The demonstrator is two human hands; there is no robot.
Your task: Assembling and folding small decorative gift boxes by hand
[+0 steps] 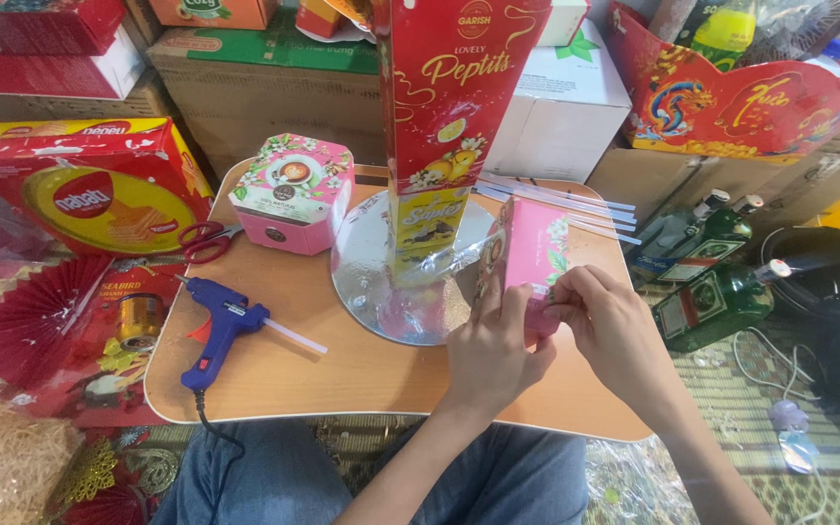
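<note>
**Both hands on the pink box**

My left hand (493, 350) and right hand (607, 326) sit close together at the near edge of the surface (342, 374), both clamped on a pink box (527, 253). I hold it upright on its end, fingers pinching its lower corner, so it stands steady next to the silver disc (381, 292).

To my left the blue glue gun (221, 331) lies on its side within reach, its stick pointing at the disc. Beyond it lie red scissors (204, 240) and an octagonal pink tin (294, 192).

On the disc a tall red carton (449, 87) stands on a smaller yellow box (427, 219), making a tower. Spare glue sticks (566, 204) lie behind. Green bottles (717, 292) lie off the surface to the right.
</note>
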